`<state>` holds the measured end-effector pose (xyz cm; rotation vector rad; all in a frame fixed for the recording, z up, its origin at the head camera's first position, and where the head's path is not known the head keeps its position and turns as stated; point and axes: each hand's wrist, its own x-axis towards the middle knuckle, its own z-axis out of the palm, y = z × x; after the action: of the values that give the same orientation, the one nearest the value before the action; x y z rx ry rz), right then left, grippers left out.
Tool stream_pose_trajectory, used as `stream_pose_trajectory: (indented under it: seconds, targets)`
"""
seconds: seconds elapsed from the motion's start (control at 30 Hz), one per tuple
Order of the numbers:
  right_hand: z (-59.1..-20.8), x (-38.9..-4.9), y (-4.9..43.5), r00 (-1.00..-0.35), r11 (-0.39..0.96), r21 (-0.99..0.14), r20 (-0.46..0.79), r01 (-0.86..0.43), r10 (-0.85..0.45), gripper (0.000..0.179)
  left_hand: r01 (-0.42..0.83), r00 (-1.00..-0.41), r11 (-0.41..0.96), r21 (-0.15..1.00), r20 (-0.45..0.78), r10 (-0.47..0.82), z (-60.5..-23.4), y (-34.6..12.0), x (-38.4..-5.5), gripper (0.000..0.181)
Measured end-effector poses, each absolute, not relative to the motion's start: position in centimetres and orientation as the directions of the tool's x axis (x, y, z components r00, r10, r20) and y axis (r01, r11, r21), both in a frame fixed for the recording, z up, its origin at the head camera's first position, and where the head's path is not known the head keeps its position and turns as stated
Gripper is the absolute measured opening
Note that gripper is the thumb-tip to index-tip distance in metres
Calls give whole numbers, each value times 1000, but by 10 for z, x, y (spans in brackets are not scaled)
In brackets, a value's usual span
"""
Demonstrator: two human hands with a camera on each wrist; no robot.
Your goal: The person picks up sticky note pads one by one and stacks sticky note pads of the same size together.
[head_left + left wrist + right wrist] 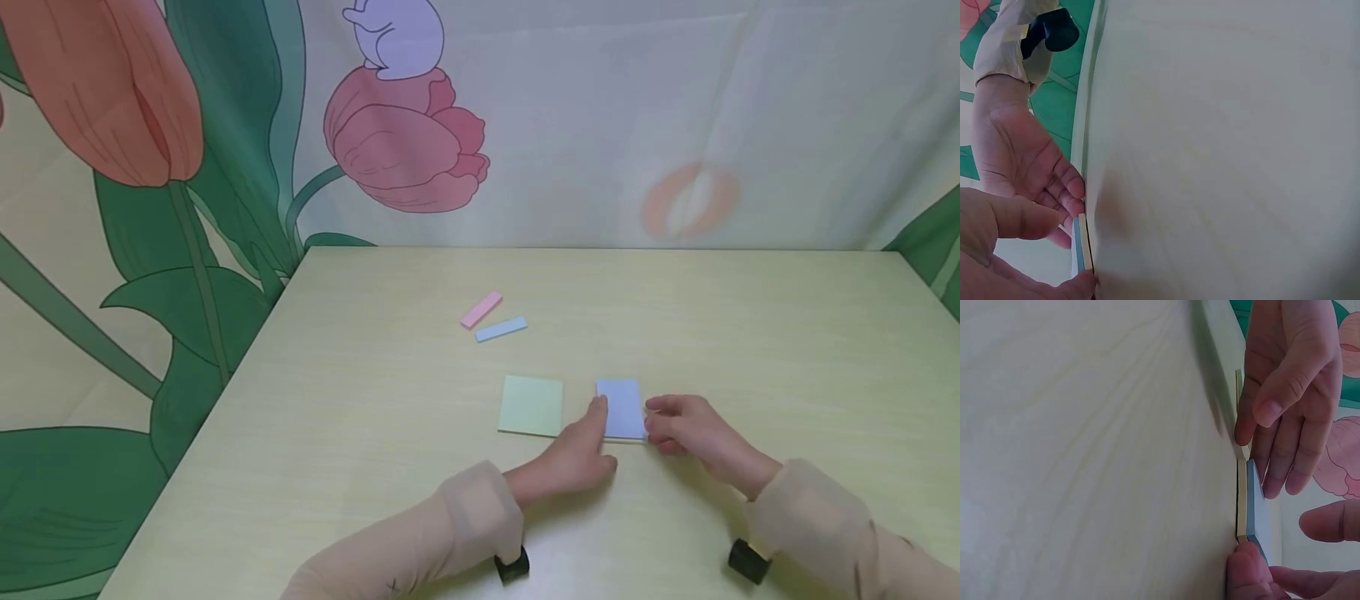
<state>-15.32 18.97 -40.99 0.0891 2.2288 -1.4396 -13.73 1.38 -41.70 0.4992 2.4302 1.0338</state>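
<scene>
A blue pad of sticky notes (624, 410) lies atop a cream-coloured pad (1242, 500), their edges lined up. My left hand (577, 454) is at the stack's left side, fingers fairly straight and fingertips overlapping the blue pad's edge in the head view. At the right side, my right hand (692, 432) has its fingertips right at the edge, fingers gently bent and thumb apart from the stack in the right wrist view. Just left of the stack, a pale green square pad (530, 406) rests flat, partly overlapped by the left hand.
Farther back on the wooden table (360, 350) lie a narrow pink strip pad (482, 310) and a narrow light blue one (501, 329). Behind the table hangs a cloth (585, 125) printed with flowers. Each sleeve has a dark device (748, 562) near the wrist.
</scene>
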Motion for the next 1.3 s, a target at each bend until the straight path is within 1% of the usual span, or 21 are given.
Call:
stream_pose_trajectory:
  seconds: [0.13,0.57,0.7,0.77,0.87,0.93,0.97,1.07,1.13,1.17,1.23,1.3]
  targets:
    - [-411,-151,190,-879,444,-844,-427,301,-213,50,146,-829,631,762,-254,499,-416,12,-133,73]
    - [-408,-142,189,-873,344,-881,-419,325,-249,53,137,-839,602,787,-230,493,-416,12,-129,71]
    - [-408,-145,189,-878,345,-881,-416,325,-237,52,150,-846,611,778,-220,487,-418,14,-131,71]
    - [-408,-148,190,-879,373,-876,-411,307,-243,52,163,-845,632,758,-224,486,-417,15,-133,71]
    - [-407,-152,194,-878,471,-850,-395,237,-271,51,185,-843,697,693,-252,475,-413,15,-135,72]
    - [-405,-154,197,-882,586,-799,-367,137,-294,48,241,-846,768,594,-259,465,-408,15,-137,71]
    - [-403,-155,199,-886,645,-760,-350,78,-305,47,274,-851,805,527,-257,458,-405,14,-137,67]
    - [-399,-155,200,-901,780,-615,-266,-115,-342,37,370,-866,880,299,-232,443,-399,14,-141,41]
    - [-398,-156,199,-907,825,-534,-232,-185,-353,28,400,-874,898,182,-219,433,-397,14,-143,25]
    - [-398,-156,198,-907,836,-510,-224,-204,-358,23,408,-876,901,150,-213,432,-397,14,-144,21]
    - [-399,-156,195,-905,846,-482,-214,-230,-368,15,414,-877,903,114,-217,429,-397,15,-146,24]
    - [-399,-157,193,-900,848,-473,-219,-241,-377,12,414,-875,904,108,-226,428,-398,17,-148,25]
